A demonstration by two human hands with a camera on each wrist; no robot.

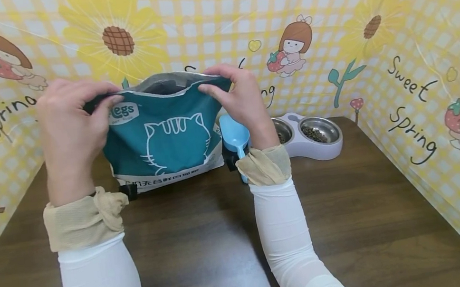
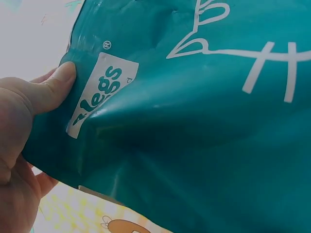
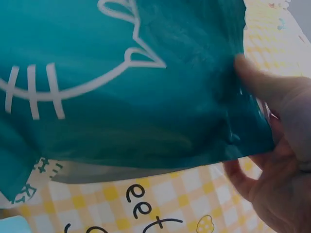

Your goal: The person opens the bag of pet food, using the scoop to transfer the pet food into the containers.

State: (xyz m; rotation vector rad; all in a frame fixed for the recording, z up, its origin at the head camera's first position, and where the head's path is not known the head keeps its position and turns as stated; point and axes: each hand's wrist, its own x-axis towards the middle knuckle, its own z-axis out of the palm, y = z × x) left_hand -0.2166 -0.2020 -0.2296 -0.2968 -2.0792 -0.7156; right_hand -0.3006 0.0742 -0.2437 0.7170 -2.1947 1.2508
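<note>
A teal pet food bag [image 1: 167,127] with a white cat outline stands upright on the table, its mouth parted at the top. My left hand [image 1: 74,122] pinches the bag's top left corner between thumb and fingers. At the top right corner, my right hand [image 1: 243,98] pinches the rim the same way. Both wrist views show the thumbs pressed on the printed front, the left hand [image 2: 29,111] beside the logo and the right hand [image 3: 277,121] at the bag's edge. What lies inside the bag cannot be seen.
A light blue scoop [image 1: 235,135] stands right of the bag, partly behind my right wrist. Beyond it, a white double feeder [image 1: 315,151] has two metal bowls holding brown kibble. A patterned yellow cloth [image 1: 206,22] hangs behind the brown table [image 1: 199,243] and along its sides.
</note>
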